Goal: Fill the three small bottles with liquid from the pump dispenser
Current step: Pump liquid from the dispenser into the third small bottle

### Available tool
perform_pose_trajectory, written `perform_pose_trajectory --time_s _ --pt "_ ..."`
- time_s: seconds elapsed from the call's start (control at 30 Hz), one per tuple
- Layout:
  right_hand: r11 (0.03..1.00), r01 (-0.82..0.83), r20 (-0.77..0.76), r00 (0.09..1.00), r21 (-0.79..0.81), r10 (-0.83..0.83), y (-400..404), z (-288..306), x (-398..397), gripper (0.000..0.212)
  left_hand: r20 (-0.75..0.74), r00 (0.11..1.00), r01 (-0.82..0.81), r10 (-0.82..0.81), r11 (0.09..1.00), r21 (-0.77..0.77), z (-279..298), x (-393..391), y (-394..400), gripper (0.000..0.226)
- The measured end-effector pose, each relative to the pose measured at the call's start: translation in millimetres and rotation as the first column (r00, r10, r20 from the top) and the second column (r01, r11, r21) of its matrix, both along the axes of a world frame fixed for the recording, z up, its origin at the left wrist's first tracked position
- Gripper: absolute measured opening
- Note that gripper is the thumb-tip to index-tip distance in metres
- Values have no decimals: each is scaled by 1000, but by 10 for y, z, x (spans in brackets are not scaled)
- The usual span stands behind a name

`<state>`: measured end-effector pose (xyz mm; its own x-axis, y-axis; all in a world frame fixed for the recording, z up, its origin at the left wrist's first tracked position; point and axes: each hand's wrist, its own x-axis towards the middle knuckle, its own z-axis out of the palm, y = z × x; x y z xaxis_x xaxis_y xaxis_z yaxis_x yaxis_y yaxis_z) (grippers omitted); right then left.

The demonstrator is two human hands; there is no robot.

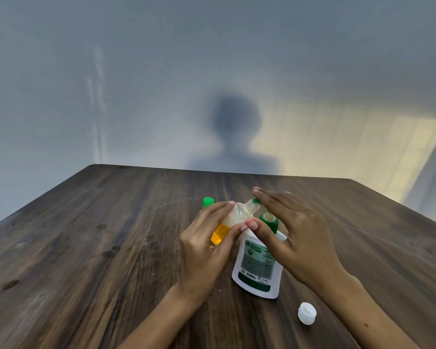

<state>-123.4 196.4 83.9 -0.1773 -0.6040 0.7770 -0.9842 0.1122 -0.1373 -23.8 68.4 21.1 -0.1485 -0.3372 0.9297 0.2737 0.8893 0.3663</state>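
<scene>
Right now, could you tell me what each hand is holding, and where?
The left hand grips the small bottle around its body, tilted. The right hand lies flat over the pump dispenser, gripping nothing.

The small bottle (233, 221) is clear with orange liquid. The pump dispenser (258, 267) is white with a green label and green pump. The loose cap (306, 313) is white. The surface (86, 248) shows dark brown woodgrain.

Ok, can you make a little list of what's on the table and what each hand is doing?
left hand: holds small bottle, tilted, neck open, some orange liquid inside
right hand: fingers straight, over the pump
dispenser: white with green pump, between the hands
white cap: loose on table, nearest the camera
green cap: behind the left hand; what it sits on is hidden
</scene>
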Motion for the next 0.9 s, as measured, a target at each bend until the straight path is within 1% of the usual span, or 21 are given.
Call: perform_pose_trajectory --time_s 0.1,0.23,0.37,0.5,0.63,0.9 --pt "1000 6 2 1000 -24 -6 -23 5 43 74 -6 1000 6 -6 1000 0 9 -2 6 35" --pt "999 30 -10 999 -11 -30 -32 -11 60 75 6 1000 7 -7 1000 -2 12 6 7 36" --pt "1000 11 -15 1000 -3 -11 5 -24 20 72 9 1000 10 -10 1000 4 6 8 10 37" --pt "1000 9 -15 1000 -13 -9 -9 -15 30 73 -1 1000 -3 3 1000 -7 9 2 -1 36" --pt "1000 11 -17 1000 -17 -12 -21 -6 53 73 6 1000 5 -5 1000 2 12 5 -2 39" --pt "1000 -6 9 1000 -7 6 10 -16 5 74 -11 1000 7 -7 1000 1 -1 -1 1 34"
